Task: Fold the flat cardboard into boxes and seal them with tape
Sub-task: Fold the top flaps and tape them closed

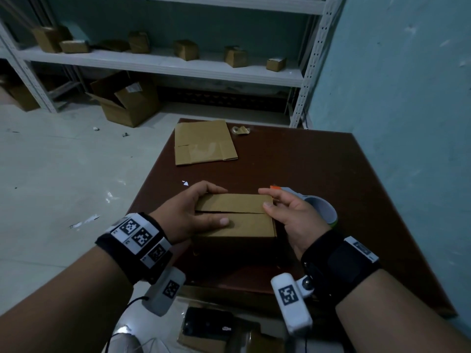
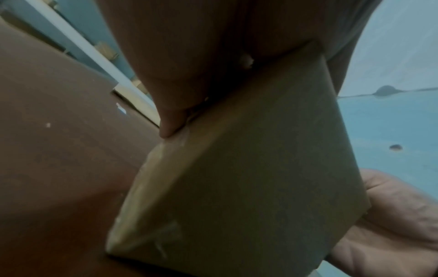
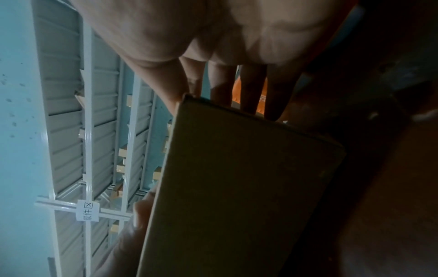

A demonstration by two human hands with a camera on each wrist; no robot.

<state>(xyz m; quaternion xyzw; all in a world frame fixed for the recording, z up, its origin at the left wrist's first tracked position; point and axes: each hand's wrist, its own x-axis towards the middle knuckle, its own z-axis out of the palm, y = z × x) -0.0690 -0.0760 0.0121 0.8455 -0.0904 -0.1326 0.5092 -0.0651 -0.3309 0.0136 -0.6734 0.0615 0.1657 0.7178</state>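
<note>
Tan-brown cardboard box (image 1: 237, 217) and a matching tan flat cardboard sheet (image 1: 204, 143) on a dark reddish-brown table (image 1: 318, 169); the tape dispenser (image 1: 316, 205) is white with an orange tip and green edge; black wristbands (image 1: 137, 243) carry black-and-white square markers; teal-blue wall (image 1: 407, 85), white shelving (image 1: 163, 63), pale grey floor (image 1: 63, 161)

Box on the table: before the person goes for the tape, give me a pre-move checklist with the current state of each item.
1. Top flaps of the box folded down: ok, they meet along a centre seam.
2. Seam fully closed: not ok, a thin dark gap shows at its left part.
3. Left hand steadying the box: ok, thumb on top, fingers over the far edge.
4. Right hand free to fetch tape: not ok, thumb on the right edge.
5. Tape dispenser close by: ok, just behind the right hand.
6. Tape on the seam: not ok, none visible.
</note>
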